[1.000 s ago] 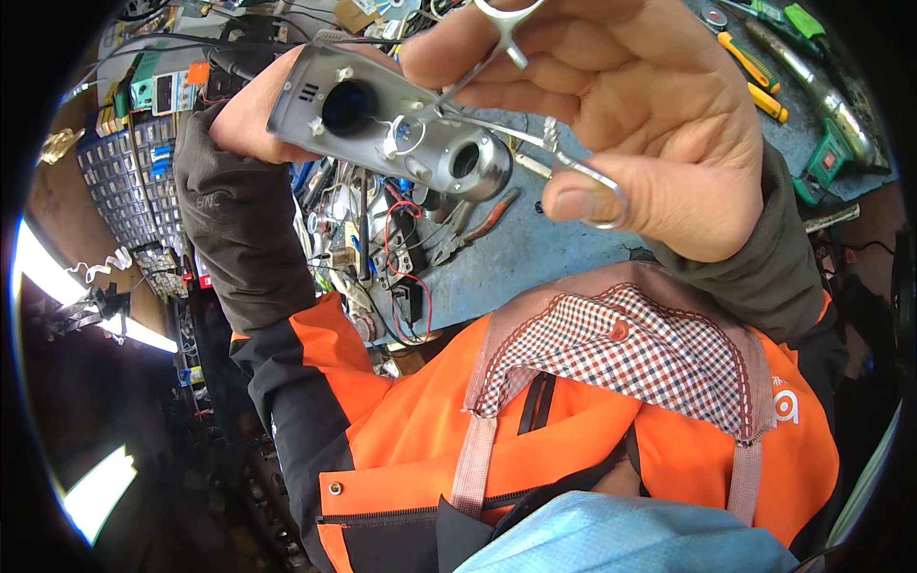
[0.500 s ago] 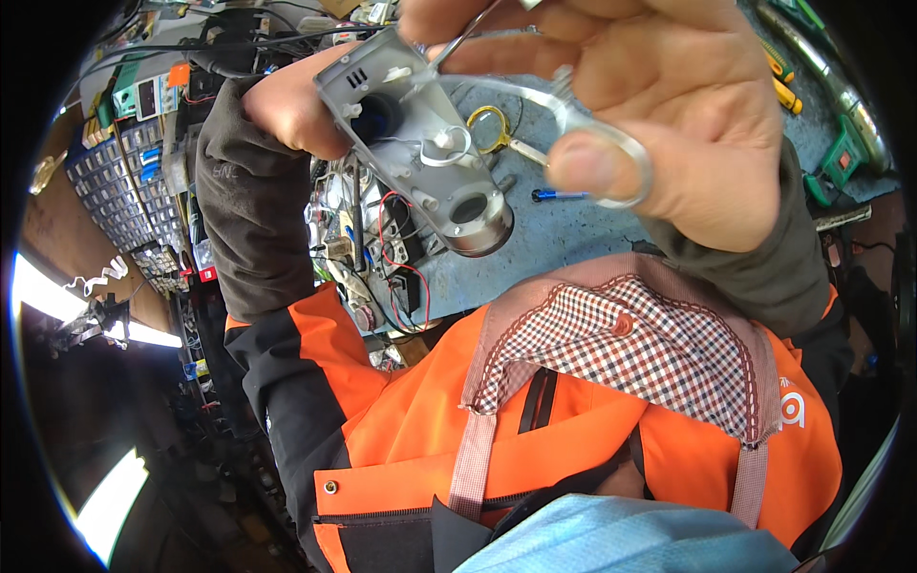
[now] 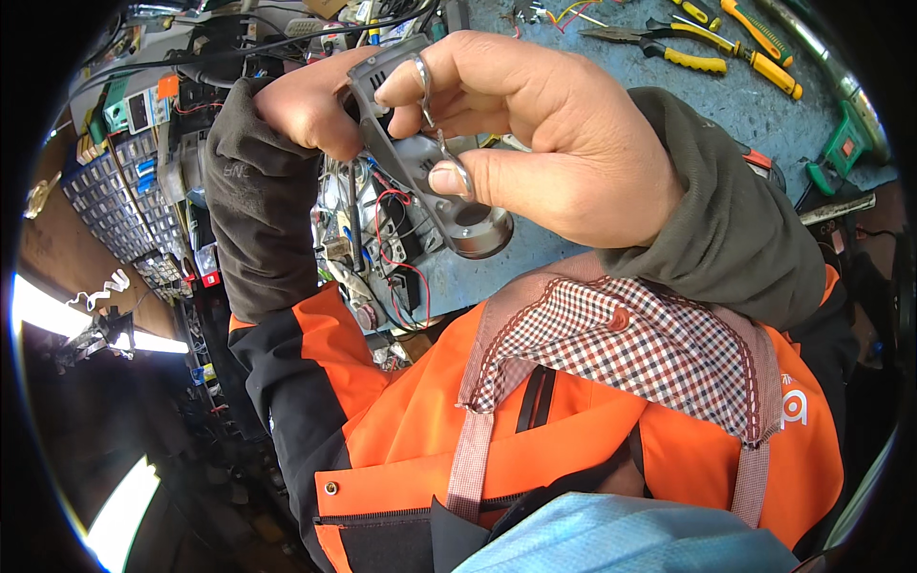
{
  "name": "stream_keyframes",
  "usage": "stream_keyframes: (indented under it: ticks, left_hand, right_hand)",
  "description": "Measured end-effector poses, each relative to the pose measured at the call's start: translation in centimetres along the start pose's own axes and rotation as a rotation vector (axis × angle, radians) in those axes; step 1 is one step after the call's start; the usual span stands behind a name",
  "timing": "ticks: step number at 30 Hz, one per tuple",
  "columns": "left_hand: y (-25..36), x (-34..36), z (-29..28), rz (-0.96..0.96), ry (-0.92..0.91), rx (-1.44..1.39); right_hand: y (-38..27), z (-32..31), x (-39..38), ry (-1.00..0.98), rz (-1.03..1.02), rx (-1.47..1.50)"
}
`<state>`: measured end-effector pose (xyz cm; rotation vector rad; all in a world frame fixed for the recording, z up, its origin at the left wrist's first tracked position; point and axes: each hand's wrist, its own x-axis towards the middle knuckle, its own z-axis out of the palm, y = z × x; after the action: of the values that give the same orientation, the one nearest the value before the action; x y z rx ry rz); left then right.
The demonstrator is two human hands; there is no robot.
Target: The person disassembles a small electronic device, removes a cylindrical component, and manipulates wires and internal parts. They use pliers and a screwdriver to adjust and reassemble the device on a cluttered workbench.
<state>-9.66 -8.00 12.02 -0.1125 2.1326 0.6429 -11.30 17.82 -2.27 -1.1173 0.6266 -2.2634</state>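
My left hand (image 3: 315,115) grips the upper left end of a grey metal housing (image 3: 473,232), which is tilted, its rounded end with a round opening pointing down toward me. Over the housing, my right hand (image 3: 564,153) has thumb and fingers in the ring handles of silver scissor-like forceps (image 3: 439,138). The forceps' tips are hidden behind the fingers and housing, so I cannot tell what they touch. Much of the housing's interior is covered by my right hand.
The blue worktop (image 3: 535,258) holds yellow-handled pliers (image 3: 702,62), screwdrivers (image 3: 774,76) and a green tool (image 3: 836,158) at the right. Electronic parts with wires (image 3: 401,282) crowd its left side, beside a parts organiser (image 3: 124,196). Black cables (image 3: 258,48) cross the back.
My right hand and the forceps have swung left and down over the housing, covering more of it. My left hand has shifted slightly right, and the housing sits more steeply tilted.
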Motion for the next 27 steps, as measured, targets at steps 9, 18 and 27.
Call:
stream_keyframes:
  ticks: [9, 18, 27]
  left_hand:
    - [-1.9, -0.2, 0.1, 0.086, 0.131, -0.166]
    - [-9.1, -0.7, 1.7, 0.47, 0.097, -0.453]
    - [-5.1, 0.1, 2.8, 0.32, -0.054, -0.419]
  right_hand:
    - [3.1, 1.4, 0.5, 0.199, -0.101, 0.371]
    - [2.7, 1.2, -0.2, 0.111, -0.242, 0.237]
    - [1.8, 0.3, -0.5, -0.095, -0.204, 0.088]
